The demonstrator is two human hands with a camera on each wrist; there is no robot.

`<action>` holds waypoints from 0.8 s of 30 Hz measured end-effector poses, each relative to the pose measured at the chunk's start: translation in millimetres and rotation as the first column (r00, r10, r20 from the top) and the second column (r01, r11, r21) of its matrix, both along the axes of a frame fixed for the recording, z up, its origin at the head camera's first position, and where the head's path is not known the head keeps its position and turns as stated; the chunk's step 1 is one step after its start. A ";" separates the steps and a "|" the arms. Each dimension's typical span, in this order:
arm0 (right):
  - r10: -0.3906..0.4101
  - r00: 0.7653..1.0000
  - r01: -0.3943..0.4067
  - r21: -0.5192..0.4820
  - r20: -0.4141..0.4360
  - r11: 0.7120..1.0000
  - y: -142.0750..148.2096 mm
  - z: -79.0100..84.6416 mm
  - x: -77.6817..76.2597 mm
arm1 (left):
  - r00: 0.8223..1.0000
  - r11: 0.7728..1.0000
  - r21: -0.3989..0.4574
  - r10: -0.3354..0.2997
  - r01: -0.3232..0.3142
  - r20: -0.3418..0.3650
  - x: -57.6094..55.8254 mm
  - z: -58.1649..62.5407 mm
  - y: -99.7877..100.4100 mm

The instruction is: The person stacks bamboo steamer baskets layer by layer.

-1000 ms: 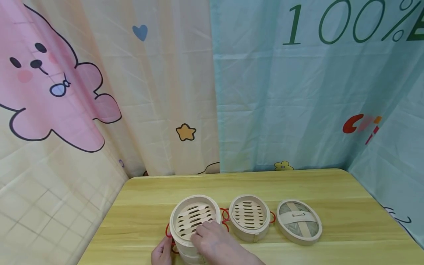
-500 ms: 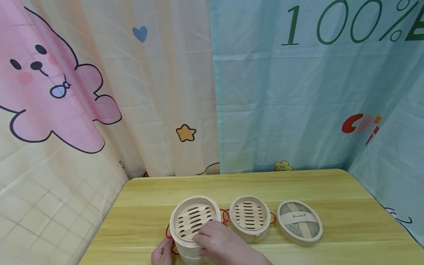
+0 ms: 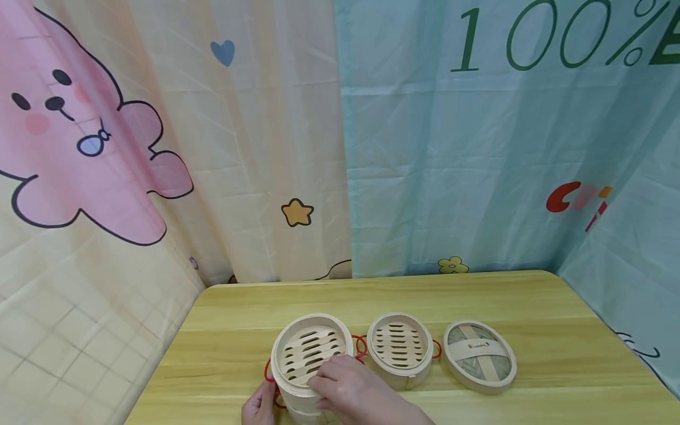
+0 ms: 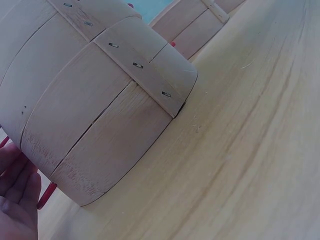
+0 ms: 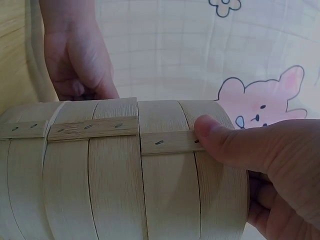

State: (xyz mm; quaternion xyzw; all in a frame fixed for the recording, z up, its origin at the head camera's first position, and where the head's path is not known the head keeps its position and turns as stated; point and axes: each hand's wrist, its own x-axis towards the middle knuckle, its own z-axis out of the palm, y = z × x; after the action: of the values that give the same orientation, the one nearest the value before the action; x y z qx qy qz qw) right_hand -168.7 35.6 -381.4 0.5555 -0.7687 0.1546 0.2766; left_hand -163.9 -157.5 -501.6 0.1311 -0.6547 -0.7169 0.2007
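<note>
A stack of bamboo steamer tiers (image 3: 294,392), with a slatted floor showing in the top one, stands at the table's front. My right hand (image 3: 361,389) grips the near rim of the top tier; in the right wrist view the thumb (image 5: 220,142) presses the outer wall while the other fingers curl behind the rim. Low on the left side, my left hand (image 3: 259,404) holds the stack by its red loop handles (image 3: 268,370). The left wrist view has the left fingers (image 4: 20,180) curled against the wall beside a red loop; their tips are partly hidden.
Just right of the stack is a smaller steamer tier (image 3: 390,378) with red loops. A round woven lid (image 3: 480,349) lies further right. All stand on a wooden table (image 3: 558,354), with printed curtains (image 3: 425,147) behind and at both sides.
My right hand has shifted slightly to the right along the rim since a second ago, and more of its thumb side shows. The left hand and the steamers look unmoved.
</note>
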 end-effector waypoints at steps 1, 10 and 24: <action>0.004 1.000 -0.005 -0.005 -0.025 1.000 -0.3 -0.1 -0.5 | 1.000 1.000 -0.002 -0.001 0.001 -0.015 0.2 -0.7 0.1; -0.035 0.995 0.035 -0.009 -0.098 0.999 -4.9 -2.9 -1.1 | 0.998 0.999 -0.038 0.004 -0.006 -0.055 -0.5 -4.8 -0.2; -0.111 0.975 0.113 -0.002 -0.193 0.994 -11.5 -2.4 2.3 | 1.000 0.998 -0.066 0.022 -0.021 0.005 -0.8 -2.0 -0.2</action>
State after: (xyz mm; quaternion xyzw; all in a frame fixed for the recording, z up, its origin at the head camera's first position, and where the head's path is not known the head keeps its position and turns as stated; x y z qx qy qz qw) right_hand -166.5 24.1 -383.9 0.5250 -0.7690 0.0807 0.3556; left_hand -164.7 -157.7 -503.6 0.1337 -0.6771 -0.6923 0.2106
